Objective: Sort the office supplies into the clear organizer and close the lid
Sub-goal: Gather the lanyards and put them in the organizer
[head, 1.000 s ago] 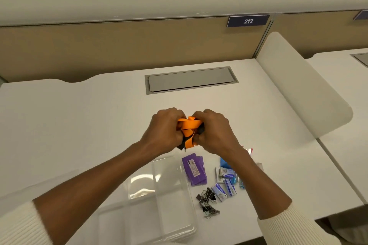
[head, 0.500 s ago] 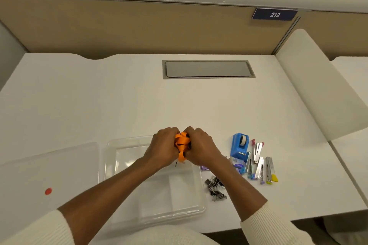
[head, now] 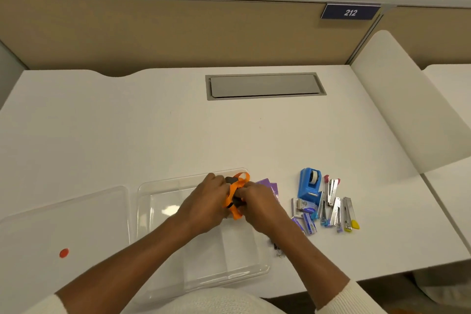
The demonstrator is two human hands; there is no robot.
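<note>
My left hand (head: 207, 205) and my right hand (head: 260, 207) are both closed on a bundle of orange strap with black parts (head: 235, 196), held over the far right part of the clear organizer (head: 153, 186). The organizer's lid (head: 63, 224), clear with a red dot, lies flat to its left. To the right on the desk lie purple packets (head: 267, 183), a blue tape dispenser (head: 309, 183), several small staplers (head: 336, 207), staple boxes (head: 304, 211) and binder clips (head: 277, 248) partly hidden by my right forearm.
The white desk (head: 127, 130) has a grey cable hatch (head: 265, 85) at the back centre. A tan partition with a "212" sign (head: 350, 11) stands behind. A white curved divider (head: 407, 109) borders the right side.
Both hands have come down and toward me with the orange bundle, from above the desk to just over the organizer. The camera has tilted down, showing the lid and supplies.
</note>
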